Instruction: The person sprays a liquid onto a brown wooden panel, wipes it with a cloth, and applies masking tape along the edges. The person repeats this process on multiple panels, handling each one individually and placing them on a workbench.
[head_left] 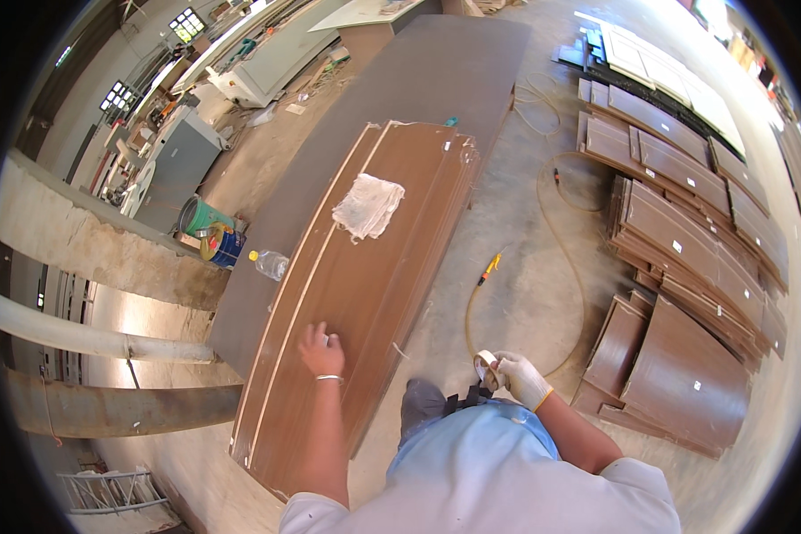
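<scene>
A long brown wooden panel (356, 294), part of a stack, lies on a large dark table (418, 80). My bare left hand (320, 351), with a pale band at the wrist, rests on it, fingers slightly bent and apart. A small whitish spot shows by the thumb, too small to name. Beside my waist, my right hand (523, 381) wears a white glove and grips a roll of tape (487, 369). Farther up the panel lies a crumpled white cloth (368, 206). A clear plastic bottle (271, 264) lies at the panel's left edge.
Stacks of brown panels (685, 240) lie on the floor at right. A yellowish hose (581, 285) loops between them and the table, near an orange-and-yellow tool (489, 269). Buckets (227, 247) stand left of the table, below grey machinery (182, 160).
</scene>
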Available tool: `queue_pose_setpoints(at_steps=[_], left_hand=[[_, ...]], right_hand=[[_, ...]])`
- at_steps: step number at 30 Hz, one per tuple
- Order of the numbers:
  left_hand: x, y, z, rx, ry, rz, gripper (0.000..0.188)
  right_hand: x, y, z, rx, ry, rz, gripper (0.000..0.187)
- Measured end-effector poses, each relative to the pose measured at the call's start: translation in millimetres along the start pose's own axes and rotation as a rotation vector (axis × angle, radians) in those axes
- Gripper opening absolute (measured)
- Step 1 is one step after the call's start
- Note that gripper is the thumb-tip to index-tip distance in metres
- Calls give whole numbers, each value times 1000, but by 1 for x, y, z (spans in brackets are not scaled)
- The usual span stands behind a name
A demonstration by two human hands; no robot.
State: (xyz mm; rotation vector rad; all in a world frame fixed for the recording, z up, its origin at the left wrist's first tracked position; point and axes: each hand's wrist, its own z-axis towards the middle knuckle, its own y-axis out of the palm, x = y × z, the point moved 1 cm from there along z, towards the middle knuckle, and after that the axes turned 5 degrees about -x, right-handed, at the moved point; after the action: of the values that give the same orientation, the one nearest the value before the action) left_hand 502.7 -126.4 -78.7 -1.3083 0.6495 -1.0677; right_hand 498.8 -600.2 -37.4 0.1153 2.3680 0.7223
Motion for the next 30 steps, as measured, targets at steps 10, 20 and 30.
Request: queue_pose_setpoints(at_steps=[10, 20, 30], left_hand=[[258, -11, 20, -442, 327, -830, 27], [354, -77, 125, -463, 545, -1139, 29], [365, -88, 175, -141, 578, -971, 31]], right_hand=[[-93, 17, 46, -68, -347, -74, 41], [-248, 62, 72, 18, -340, -577, 44], [-306, 83, 121, -155, -233, -483, 44]])
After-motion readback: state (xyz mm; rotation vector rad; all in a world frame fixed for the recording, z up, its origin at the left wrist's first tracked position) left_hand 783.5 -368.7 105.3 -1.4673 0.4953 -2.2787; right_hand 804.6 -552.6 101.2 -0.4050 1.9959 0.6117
